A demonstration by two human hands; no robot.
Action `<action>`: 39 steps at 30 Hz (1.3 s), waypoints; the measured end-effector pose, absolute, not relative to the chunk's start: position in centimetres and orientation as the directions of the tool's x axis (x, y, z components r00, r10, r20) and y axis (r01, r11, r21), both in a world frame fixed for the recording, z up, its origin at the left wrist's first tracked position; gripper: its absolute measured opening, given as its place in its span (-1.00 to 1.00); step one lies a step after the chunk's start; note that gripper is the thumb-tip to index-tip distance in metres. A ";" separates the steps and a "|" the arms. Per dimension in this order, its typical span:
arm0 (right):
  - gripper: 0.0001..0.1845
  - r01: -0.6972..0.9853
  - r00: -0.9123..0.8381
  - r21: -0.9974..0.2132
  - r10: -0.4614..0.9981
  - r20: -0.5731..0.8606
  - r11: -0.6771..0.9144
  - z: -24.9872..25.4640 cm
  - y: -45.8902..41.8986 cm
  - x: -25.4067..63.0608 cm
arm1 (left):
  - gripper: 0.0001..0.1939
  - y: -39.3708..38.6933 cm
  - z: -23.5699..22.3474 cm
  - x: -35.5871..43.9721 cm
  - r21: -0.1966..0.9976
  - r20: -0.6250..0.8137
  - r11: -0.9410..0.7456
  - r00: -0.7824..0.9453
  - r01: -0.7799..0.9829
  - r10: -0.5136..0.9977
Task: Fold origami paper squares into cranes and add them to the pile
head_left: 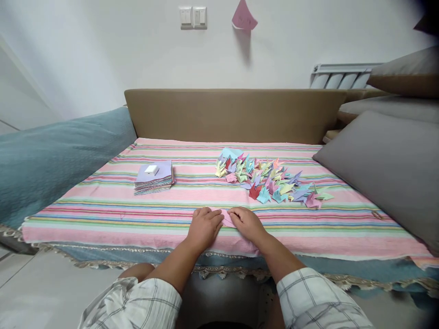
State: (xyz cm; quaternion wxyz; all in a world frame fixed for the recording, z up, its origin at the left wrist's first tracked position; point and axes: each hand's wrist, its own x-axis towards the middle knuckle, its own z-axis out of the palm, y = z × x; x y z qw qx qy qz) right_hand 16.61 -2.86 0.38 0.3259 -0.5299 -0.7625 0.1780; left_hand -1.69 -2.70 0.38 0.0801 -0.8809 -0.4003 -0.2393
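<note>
Sleeves (318, 297), 2 of them in white with a dark check, are seen closest up. Just past them, a pink paper (227, 219) is held down near the front edge of a striped cloth (120, 228), sort of sandwiched between both hands. Its left part is covered by the left hand (205, 227), fingers bent and kept pretty close together. At the other side, the right hand (247, 223) is curled, thumb and index brought to the edge; whether it's truly pinched can't be told. Farther back on the left, a paper stack (154, 186) is topped by a small white box (151, 170). Off to the right, loads of colorful folded papers (264, 194) are scattered. Behind all that, a brown backrest (233, 114) is seen, then 2 switch plates (193, 18) mounted on the wall (137, 41).
</note>
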 end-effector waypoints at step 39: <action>-0.84 0.728 -0.298 -0.494 0.868 0.397 0.476 -0.3 -2.3 17.3 | -0.73 -1.6 0.4 -2.7 0.099 0.366 -0.765 0.692 0.636 0.623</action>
